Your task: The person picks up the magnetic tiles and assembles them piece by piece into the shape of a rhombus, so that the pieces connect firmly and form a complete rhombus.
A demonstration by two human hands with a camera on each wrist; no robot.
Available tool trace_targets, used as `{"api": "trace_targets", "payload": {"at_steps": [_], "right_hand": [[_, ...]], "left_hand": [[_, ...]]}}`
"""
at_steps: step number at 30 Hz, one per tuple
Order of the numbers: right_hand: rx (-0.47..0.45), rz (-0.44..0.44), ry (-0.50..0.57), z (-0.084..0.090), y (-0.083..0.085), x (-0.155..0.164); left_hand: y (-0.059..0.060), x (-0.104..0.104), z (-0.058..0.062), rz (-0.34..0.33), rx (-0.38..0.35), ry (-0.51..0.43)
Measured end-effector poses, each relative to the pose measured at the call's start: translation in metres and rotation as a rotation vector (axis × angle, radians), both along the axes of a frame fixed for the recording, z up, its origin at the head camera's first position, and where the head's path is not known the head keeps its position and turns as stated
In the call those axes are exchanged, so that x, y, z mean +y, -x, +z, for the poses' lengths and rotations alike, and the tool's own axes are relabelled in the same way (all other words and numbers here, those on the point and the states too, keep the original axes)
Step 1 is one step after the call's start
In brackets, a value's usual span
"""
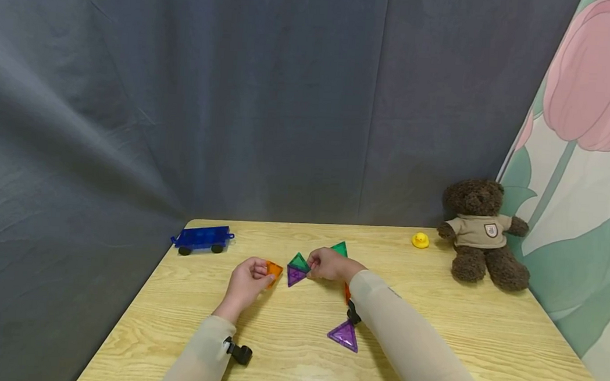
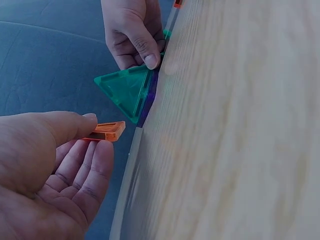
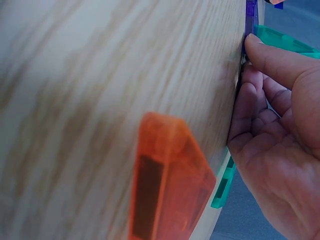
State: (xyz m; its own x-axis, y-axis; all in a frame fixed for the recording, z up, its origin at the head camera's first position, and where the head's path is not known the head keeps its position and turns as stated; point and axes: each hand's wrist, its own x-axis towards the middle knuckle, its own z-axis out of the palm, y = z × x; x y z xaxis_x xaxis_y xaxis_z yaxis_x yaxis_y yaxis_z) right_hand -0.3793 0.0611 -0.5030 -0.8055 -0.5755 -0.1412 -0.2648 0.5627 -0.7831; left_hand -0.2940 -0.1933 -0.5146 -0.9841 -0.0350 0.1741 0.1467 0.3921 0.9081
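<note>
Left hand (image 1: 247,281) pinches an orange tile (image 1: 274,270); right hand (image 1: 329,265) apparently pinches the green triangle (image 1: 299,263).

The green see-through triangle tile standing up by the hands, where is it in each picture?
Head view: the green translucent plastic triangle tile stands mid-table, above a purple triangle tile, held by the right hand.
Left wrist view: upper middle, under the right hand's fingertips.
Right wrist view: only its edge shows, top right.
Shared landmark: the light wooden table.
</note>
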Motion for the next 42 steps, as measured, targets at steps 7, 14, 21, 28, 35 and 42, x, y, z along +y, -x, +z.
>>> {"api": "trace_targets", "payload": {"at_steps": [7, 14, 21, 28, 35, 42], "right_hand": [[-0.005, -0.005, 0.000, 0.001, -0.001, 0.000], [0.000, -0.006, 0.007, 0.002, -0.002, 0.000], [-0.003, -0.008, 0.017, 0.003, -0.002, 0.000], [0.019, -0.008, -0.009, 0.002, -0.001, -0.001], [0.036, -0.015, -0.034, 0.001, 0.000, -0.001], [0.019, -0.014, -0.034, 0.002, 0.000, -0.001]], "left_hand": [[0.006, 0.006, -0.001, -0.010, -0.001, -0.022], [0.011, 0.011, -0.004, -0.007, 0.002, -0.006], [0.012, 0.015, -0.004, 0.007, -0.006, -0.010], [0.013, 0.019, -0.005, 0.005, 0.003, -0.014], [0.014, 0.024, -0.005, 0.002, 0.001, -0.022], [0.014, 0.029, -0.006, -0.004, 0.003, -0.032]]}}
